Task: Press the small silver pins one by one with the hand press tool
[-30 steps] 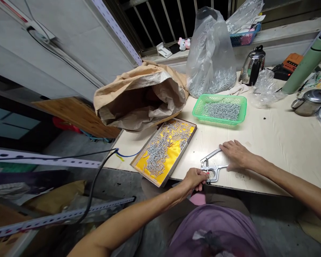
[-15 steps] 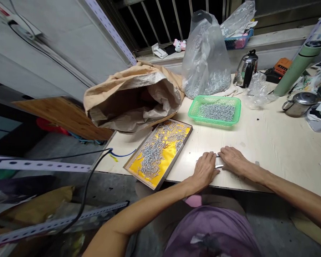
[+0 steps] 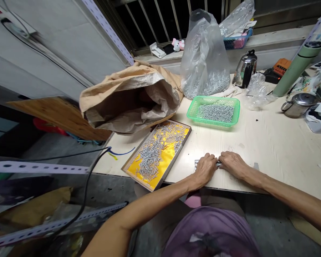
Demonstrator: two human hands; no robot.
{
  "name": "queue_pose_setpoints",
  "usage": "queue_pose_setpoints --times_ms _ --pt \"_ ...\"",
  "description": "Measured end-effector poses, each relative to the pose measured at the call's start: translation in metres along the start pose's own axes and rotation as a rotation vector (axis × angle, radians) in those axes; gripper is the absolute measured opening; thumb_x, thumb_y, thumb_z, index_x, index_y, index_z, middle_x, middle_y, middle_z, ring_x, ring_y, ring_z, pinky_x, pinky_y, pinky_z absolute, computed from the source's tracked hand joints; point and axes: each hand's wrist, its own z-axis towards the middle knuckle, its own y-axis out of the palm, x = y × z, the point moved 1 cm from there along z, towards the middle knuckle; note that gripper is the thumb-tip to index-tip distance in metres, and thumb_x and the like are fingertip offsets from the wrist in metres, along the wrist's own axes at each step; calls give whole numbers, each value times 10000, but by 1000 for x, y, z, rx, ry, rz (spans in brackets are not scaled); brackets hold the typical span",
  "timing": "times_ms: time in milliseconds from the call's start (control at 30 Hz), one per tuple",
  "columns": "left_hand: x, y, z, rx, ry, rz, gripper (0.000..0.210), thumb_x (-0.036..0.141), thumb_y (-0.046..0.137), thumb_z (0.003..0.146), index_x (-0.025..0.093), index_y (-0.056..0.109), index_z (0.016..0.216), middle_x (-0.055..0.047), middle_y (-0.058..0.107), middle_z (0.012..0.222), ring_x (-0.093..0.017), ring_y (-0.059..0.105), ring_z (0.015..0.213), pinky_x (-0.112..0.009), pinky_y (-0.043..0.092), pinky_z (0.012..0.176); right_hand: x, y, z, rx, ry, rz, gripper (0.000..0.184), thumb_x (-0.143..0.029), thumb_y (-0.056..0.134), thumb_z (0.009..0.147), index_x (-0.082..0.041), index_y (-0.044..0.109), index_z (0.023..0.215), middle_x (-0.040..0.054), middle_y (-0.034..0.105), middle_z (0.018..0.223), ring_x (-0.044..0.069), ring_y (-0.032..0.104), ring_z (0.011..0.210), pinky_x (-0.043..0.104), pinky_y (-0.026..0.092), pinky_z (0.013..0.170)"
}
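My left hand (image 3: 206, 167) is closed over a narrow silver metal rail (image 3: 196, 164) whose end, with what look like holes, sticks out on its left. Close beside it, my right hand (image 3: 232, 164) has its fingers bent around the other part of the metal. Only a short stretch shows between the two hands, low over the table's front edge; the rest is hidden under the fingers. Left of the hands, a shallow tray (image 3: 173, 162) lined in yellow holds many small metal pins. A green plastic basket (image 3: 192, 119) with more pins stands beyond the hands.
On the table (image 3: 280, 157), a large open paper sack (image 3: 109, 85) lies behind the tray. A clear plastic bag (image 3: 203, 60) of metal parts stands at the back. A kettle (image 3: 246, 67), a green flask (image 3: 296, 71) and a lidded metal cup (image 3: 299, 104) stand at the right.
Two separated metal strips showed between my hands; now they appear together in one line. My hands have drawn closer, and the rail's end shows more clearly left of my left hand.
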Motion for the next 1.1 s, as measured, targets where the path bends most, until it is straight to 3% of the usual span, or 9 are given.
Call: queue_pose_setpoints --times_ms 167,267,400,567,733,900,933,1000,1100 --pt "-5 27 -12 243 85 -47 384 221 513 890 109 437 1250 -172 520 1269 -280 461 1218 -432 431 984 13 -13 -6 46 -87 51 364 -313 697 775 -132 600 1076 105 602 982 229 542 929 307 420 770" --pt "2 54 -26 356 234 -44 401 221 426 930 97 388 1310 -201 436 1388 -296 312 1366 -470 352 1070 24 -13 -2 73 -96 105 257 -260 561 874 -131 583 1095 103 609 989 209 543 915 302 416 781" --pt "17 70 -39 366 330 -107 428 315 378 957 127 378 1342 -180 472 1376 -266 324 1371 -470 331 1095 32 -15 18 123 -57 69 127 -174 500 888 -153 616 935 81 622 927 195 534 860 299 389 760" --pt "24 62 -39 353 323 -199 453 349 372 957 114 385 1344 -179 501 1346 -271 360 1348 -484 315 1104 11 -26 36 121 -5 -59 115 -154 533 863 -157 634 917 78 621 904 194 519 835 308 359 734" --pt "27 61 -47 280 316 -191 404 408 477 913 132 515 1206 -156 636 1127 -271 591 1081 -398 488 916 -45 -11 42 45 -467 -78 118 -200 548 864 -207 665 854 75 609 986 206 478 962 319 348 735" --pt "10 47 -88 412 727 -119 228 341 496 913 175 603 1028 -53 670 780 -152 633 736 -237 503 683 -68 14 56 28 -652 -119 126 -180 558 834 -180 627 728 83 614 899 207 478 905 335 351 709" --pt "-1 39 -95 477 706 -115 208 324 487 916 181 613 1000 -46 654 724 -144 616 676 -239 492 641 -69 17 57 42 -669 -88 117 -182 552 834 -179 619 739 80 618 898 205 484 896 336 358 713" --pt "-31 17 -101 630 495 -139 214 278 438 930 184 630 927 -56 635 690 -146 597 652 -254 474 617 -69 18 58 105 -675 24 108 -172 513 845 -183 604 788 66 628 887 194 501 866 332 377 720" --pt "-88 -19 -91 779 -61 -216 250 220 390 942 175 633 912 -80 647 818 -165 595 788 -287 475 714 -63 6 59 300 -606 258 167 -163 417 879 -192 580 856 54 631 841 179 531 808 317 419 713"
